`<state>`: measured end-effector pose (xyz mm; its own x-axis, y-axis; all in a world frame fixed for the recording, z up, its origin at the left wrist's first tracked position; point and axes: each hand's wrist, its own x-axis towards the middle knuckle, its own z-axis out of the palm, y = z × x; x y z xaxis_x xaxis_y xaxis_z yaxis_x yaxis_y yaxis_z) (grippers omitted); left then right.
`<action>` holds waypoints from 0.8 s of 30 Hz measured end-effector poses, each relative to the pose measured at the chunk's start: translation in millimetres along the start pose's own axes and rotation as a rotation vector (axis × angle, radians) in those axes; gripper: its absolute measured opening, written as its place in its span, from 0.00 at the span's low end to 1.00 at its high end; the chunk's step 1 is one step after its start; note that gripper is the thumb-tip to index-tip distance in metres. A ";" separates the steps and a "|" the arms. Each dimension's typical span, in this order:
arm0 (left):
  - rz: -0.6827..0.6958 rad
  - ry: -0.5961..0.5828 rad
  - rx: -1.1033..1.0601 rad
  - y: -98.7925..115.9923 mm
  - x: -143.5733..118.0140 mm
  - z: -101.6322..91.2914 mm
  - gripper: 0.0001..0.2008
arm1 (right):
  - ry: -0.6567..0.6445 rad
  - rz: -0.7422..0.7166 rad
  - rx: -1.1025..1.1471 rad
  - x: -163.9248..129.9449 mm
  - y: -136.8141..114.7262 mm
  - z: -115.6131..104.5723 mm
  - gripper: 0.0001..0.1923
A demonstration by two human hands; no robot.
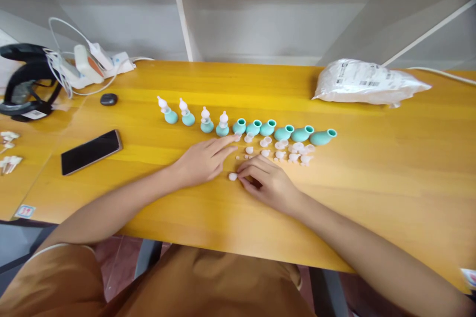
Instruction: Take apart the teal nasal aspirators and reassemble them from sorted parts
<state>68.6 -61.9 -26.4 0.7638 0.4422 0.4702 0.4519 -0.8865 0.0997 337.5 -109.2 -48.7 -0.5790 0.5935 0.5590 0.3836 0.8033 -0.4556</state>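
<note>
Four teal bulbs [196, 116] just beyond your left hand [203, 161] already wore their clear tips, standing upright in the row; six more bulbs [284, 130] beyond your right hand [266, 183] lay open-mouthed, nothing fitted yet. So by my reckoning you were less than halfway, with the fifth bulb [239, 126] up next. Your left hand lay flat and loose on the table [372, 198], forefinger stretched toward that fifth bulb, gripping nothing. Your right hand was curled, fingertips pinching a small white piece [232, 177] down on the table, just beside your left. Loose clear caps and tips [292, 151] sat scattered between your right hand and the open bulbs. Farther right a sealed white bag [366, 81] carried a printed label, too small to read. Left of your left hand, the dark phone [91, 151] showed no writing.
</note>
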 end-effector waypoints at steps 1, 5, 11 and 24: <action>-0.008 -0.010 0.008 -1.1 1.5 0.2 0.23 | 0.017 -0.008 -0.021 -0.2 -0.3 -0.1 0.09; -0.087 -0.048 -0.011 -2.9 4.6 3.8 0.23 | 0.111 -0.053 -0.160 0.4 0.1 -0.9 0.10; -0.074 -0.076 -0.050 -8.5 6.9 10.2 0.27 | 0.141 -0.041 -0.178 4.4 4.6 -0.1 0.10; -0.029 -0.032 -0.053 -13.6 5.7 13.9 0.26 | 0.136 -0.029 -0.159 3.5 7.1 -1.9 0.10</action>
<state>73.2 -45.4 -37.3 0.7655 0.4711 0.4382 0.4494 -0.8789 0.1599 339.6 -101.4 -48.7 -0.4932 0.5628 0.6633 0.4832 0.8113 -0.3291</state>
